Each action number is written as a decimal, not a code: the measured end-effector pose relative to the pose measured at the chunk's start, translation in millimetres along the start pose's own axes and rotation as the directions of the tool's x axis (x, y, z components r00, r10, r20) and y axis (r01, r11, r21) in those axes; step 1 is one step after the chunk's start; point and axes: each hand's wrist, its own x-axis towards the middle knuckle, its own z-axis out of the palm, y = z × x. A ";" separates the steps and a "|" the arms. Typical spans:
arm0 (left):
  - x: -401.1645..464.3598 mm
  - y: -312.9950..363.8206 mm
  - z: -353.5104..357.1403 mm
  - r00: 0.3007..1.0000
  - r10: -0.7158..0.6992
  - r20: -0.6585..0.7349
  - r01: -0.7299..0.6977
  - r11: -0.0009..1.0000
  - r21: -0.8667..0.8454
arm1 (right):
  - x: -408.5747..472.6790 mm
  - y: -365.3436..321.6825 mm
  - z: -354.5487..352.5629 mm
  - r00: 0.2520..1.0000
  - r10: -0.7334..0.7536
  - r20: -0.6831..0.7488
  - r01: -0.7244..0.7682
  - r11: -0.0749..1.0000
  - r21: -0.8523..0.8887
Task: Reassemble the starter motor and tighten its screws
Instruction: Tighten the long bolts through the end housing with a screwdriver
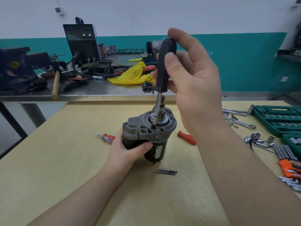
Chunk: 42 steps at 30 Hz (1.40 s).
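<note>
the starter motor (pixel 146 136), a stubby black steel cylinder capped by a grey cast-aluminium nose housing, stands upright on its tail near the middle of the pale wooden table (pixel 48 168). it looks dense and top-heavy, rigid all over, and the painted barrel is probably slick, so the sensible hold is low around the black body just under the housing flange. that is where the left hand (pixel 128 150) grips it, fingers wrapped behind and thumb pressed across the front. the right hand (pixel 192 75) pinches the black-handled nut driver (pixel 162 79) between thumb and fingertips, its chrome shaft slanting down so the socket tip sits on a screw in the flange face, beside the protruding pinion shaft. the slant suggests the tip could slip off if pressed hard.

just in front of the motor lie two long steel through-bolts (pixel 167 171), side by side, apparently not yet fitted. to the motor's left lies a small screwdriver with a clear and orange handle (pixel 106 137); to its right, partly behind the right wrist, a red-handled screwdriver (pixel 186 137). further right of the motor are loose chrome sockets (pixel 259 139), a ring spanner (pixel 242 123), a bundle of hex keys in an orange holder (pixel 288 162) and a green socket case (pixel 276 118). behind the motor a steel bench (pixel 101 88) carries a yellow rag (pixel 130 75), a hammer (pixel 55 85) and a dark welding unit (pixel 82 41). none of this crowds the motor.
</note>
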 end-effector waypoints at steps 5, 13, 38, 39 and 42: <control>0.1 -0.1 0.1 1.000 0.005 -0.001 -0.005 1.000 0.007 | 0.9 2.9 0.9 0.997 -0.067 -0.029 0.064 0.995 -0.077; -0.9 2.3 0.4 1.000 0.001 -0.001 -0.001 1.000 0.004 | -1.4 1.6 0.2 0.999 -0.048 0.000 0.048 0.998 -0.039; -1.1 2.9 -0.7 1.000 -0.023 -0.003 0.023 1.000 -0.015 | -1.0 0.1 0.5 0.998 -0.052 -0.036 0.050 0.997 -0.055; -1.1 2.8 -0.6 1.000 -0.021 -0.002 0.021 1.000 -0.015 | -0.9 0.4 1.0 0.997 -0.066 -0.048 0.063 0.995 -0.072; -0.9 3.2 -0.4 1.000 -0.013 0.002 0.013 1.000 -0.007 | -1.6 1.1 1.1 0.999 -0.028 -0.027 0.028 0.999 0.018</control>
